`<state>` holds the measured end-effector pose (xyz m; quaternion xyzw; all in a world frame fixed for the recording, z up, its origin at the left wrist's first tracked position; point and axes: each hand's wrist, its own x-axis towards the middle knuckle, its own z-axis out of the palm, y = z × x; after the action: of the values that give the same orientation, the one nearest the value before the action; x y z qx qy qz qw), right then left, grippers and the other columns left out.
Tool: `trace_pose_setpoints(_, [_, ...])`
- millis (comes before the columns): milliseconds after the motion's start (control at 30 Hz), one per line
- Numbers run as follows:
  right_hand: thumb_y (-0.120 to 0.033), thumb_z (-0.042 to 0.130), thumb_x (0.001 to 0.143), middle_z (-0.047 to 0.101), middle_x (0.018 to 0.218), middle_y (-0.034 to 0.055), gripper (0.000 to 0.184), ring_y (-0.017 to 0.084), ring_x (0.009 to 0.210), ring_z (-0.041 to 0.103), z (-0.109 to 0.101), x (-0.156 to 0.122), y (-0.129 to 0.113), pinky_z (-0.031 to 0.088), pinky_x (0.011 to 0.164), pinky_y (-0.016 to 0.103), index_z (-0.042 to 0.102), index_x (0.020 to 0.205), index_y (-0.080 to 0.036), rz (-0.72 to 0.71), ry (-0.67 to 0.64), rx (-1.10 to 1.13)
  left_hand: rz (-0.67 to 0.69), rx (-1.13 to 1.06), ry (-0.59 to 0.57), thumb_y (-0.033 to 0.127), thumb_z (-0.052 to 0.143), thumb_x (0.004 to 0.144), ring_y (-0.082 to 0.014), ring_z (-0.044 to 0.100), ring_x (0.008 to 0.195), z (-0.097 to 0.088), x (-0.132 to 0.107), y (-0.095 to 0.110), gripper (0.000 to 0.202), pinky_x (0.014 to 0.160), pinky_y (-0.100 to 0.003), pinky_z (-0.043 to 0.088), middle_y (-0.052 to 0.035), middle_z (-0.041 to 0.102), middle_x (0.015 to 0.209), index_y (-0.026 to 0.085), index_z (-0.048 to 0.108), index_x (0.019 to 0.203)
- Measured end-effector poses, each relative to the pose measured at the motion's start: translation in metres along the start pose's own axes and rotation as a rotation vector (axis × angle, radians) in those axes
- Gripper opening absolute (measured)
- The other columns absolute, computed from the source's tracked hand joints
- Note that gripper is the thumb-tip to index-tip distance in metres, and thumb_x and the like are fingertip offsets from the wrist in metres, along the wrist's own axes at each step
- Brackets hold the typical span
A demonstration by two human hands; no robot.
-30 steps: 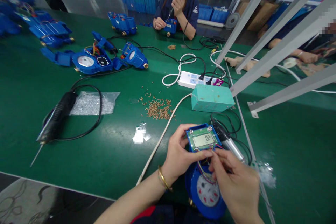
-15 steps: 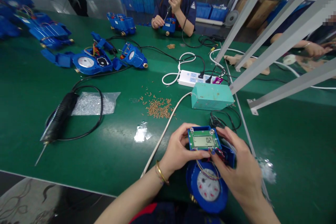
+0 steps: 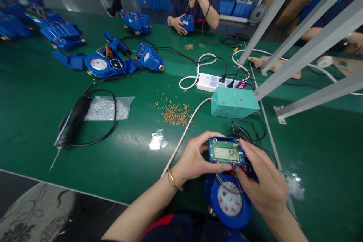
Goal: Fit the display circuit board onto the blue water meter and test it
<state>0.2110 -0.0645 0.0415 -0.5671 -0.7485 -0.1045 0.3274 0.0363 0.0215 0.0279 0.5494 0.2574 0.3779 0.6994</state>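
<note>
Your right hand (image 3: 263,185) has shifted up since a second ago, from the lower edge of the display module (image 3: 226,153) to its right side, and it now hides the silver tool that showed there; the module itself has barely moved. Your left hand (image 3: 195,159) takes the module's left side, thumb along the lower edge and fingers curled over the top, so that grip is closed on it. The right grip is closed on it too, fingers against the right edge and thumb near the lower right corner. The module, a blue housing with a green board and a screen reading 02, sits face up near the front edge of the table (image 3: 127,166), just over the round blue meter (image 3: 228,202), whose white dial shows below. Thin coloured wires (image 3: 224,182) run between the two. Beyond your hands lie a teal box (image 3: 234,102) and a scatter of small brass parts (image 3: 176,114); well to the left, a black electric screwdriver (image 3: 72,121) rests beside a clear bag (image 3: 107,107).
</note>
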Motion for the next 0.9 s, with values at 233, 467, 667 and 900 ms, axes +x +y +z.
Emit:
trace_pose_setpoints(233, [-0.013,0.061,0.095,0.065,0.128,0.0136,0.053,0.023,0.114,0.065,0.0005,-0.0027,-0.0030,0.048,0.106,0.031,0.048,0.147,-0.013,-0.001,-0.008,-0.026,0.063,0.119,0.091,0.032,0.091,0.060,-0.0222,0.070,0.094,0.0072,-0.0034,-0.0064,0.060,0.083,-0.031,0.059,-0.0071,0.071,0.104,0.019,0.064,0.112])
trace_pose_setpoints(467, [-0.015,0.060,0.097,0.067,0.123,0.0146,0.049,0.023,0.110,0.067,0.0021,0.0000,-0.0070,0.048,0.104,0.031,0.050,0.145,-0.012,-0.020,0.028,-0.047,0.145,0.298,0.109,0.040,0.086,0.066,-0.0225,0.069,0.094,0.0070,-0.0059,-0.0076,0.059,0.082,-0.031,0.056,-0.0073,0.071,0.105,0.018,0.061,0.116])
trace_pose_setpoints(667, [-0.015,0.058,0.098,0.068,0.118,0.0171,0.036,0.022,0.108,0.067,0.0016,0.0034,-0.0081,0.044,0.107,0.028,0.059,0.133,-0.005,-0.040,0.048,-0.038,0.179,0.273,0.034,0.042,0.085,0.070,-0.0224,0.068,0.100,0.0028,-0.0041,-0.0042,0.060,0.088,-0.031,0.054,-0.0077,0.070,0.112,0.018,0.061,0.119])
trace_pose_setpoints(900, [-0.011,0.058,0.097,0.067,0.117,0.0203,0.034,0.024,0.108,0.066,0.0012,0.0023,-0.0081,0.043,0.106,0.028,0.060,0.129,0.000,-0.058,0.042,-0.038,0.165,0.193,0.055,0.058,0.087,0.057,-0.0258,0.066,0.110,0.0038,-0.0043,-0.0071,0.080,0.098,-0.035,0.051,-0.0092,0.070,0.119,0.019,0.061,0.123])
